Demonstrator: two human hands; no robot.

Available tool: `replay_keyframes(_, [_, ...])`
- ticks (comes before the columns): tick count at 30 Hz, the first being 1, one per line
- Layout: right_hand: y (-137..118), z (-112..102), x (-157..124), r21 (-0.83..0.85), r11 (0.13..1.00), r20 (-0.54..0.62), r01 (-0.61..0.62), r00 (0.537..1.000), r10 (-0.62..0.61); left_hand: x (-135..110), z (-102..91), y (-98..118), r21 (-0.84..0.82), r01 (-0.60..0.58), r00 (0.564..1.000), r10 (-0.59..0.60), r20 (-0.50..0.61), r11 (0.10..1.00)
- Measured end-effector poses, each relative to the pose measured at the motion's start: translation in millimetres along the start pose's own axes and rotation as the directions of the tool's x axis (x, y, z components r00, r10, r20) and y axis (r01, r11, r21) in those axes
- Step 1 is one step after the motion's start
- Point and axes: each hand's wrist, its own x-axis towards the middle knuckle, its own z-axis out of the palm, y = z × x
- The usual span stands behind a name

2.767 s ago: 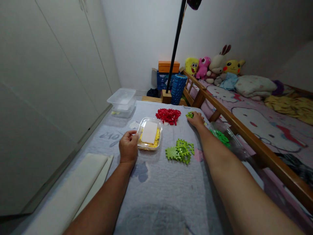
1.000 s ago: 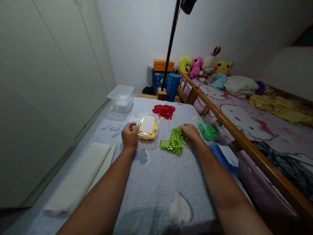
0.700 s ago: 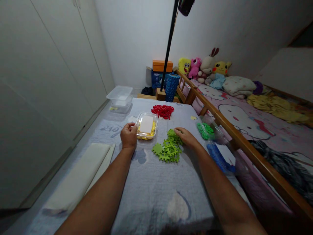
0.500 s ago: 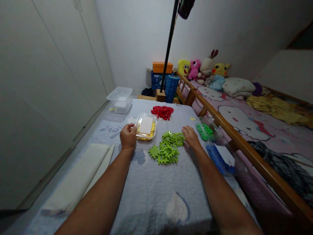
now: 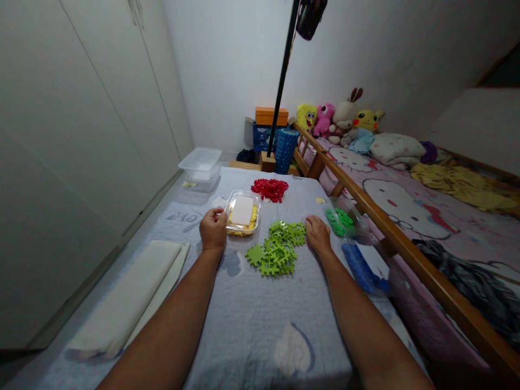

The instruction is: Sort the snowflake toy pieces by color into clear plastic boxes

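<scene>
Light-green interlocking pieces point(image 5: 276, 252) heaped just left of the right hand point(image 5: 317, 234), its fingers curled; any hold cannot be told. Left hand point(image 5: 213, 230) half-closed at near-left edge of clear box point(image 5: 245, 193) containing yellow pieces point(image 5: 242, 232); grip unclear. Red pieces point(image 5: 270, 189) farther off. All on grey-blue cloth point(image 5: 247, 319). Wooden bed rail point(image 5: 368, 199) right, pale cupboard point(image 5: 81, 162) left.

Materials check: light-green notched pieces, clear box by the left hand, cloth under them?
Light-green pieces: probably molded plastic, lightly glossy; even colour, crisp notched edges.
Clear box: likely thin plastic, shiny; transparent, with bright glints along the rim. Exact type can't be told.
Cloth: looks like woven fabric, matte; fine wrinkles, no glare. Fibre unclear.
</scene>
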Motion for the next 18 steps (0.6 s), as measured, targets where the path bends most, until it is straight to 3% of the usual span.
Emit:
replay_keyframes(13, [4.6,7.2,5.1,0.04,0.999,-0.046,0.03,0.999,-0.029,3.4,6.1,1.4,0.093,-0.013,1.0,0.015,-0.022,0.996])
replay_keyframes(18, [-2.4,-3.3,5.3,0.124,0.991,-0.086,-0.046,0.995,0.057,3.6,4.1,-1.6,0.017,0.002,0.999,-0.003,0.053,1.0])
